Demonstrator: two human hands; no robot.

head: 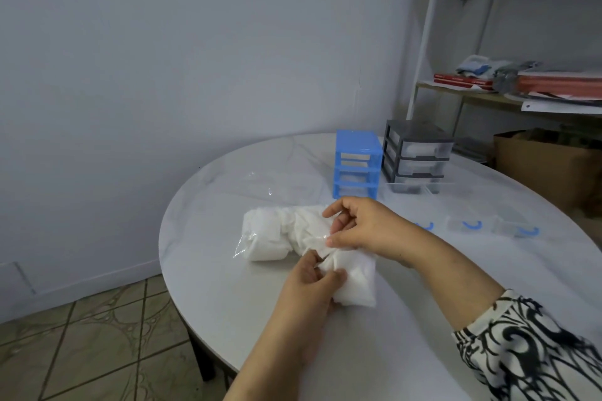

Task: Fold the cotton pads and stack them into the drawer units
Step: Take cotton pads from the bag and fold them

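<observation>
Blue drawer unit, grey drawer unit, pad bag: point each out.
blue drawer unit (357, 163), head view, front frame.
grey drawer unit (417, 153), head view, front drawers.
pad bag (270, 238), head view, left end.

White cotton pads (286, 234) lie bagged in crumpled clear plastic before blue (356, 163) and grey drawer units (417, 153).

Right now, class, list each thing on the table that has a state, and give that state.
Bag of cotton pads: on the table, pinched by both hands.
Left hand: pinching the bag.
Right hand: pinching the bag's plastic.
Blue drawer unit: upright, drawers out.
Grey drawer unit: upright, drawers in.
Clear drawers: removed, on the table.
</observation>
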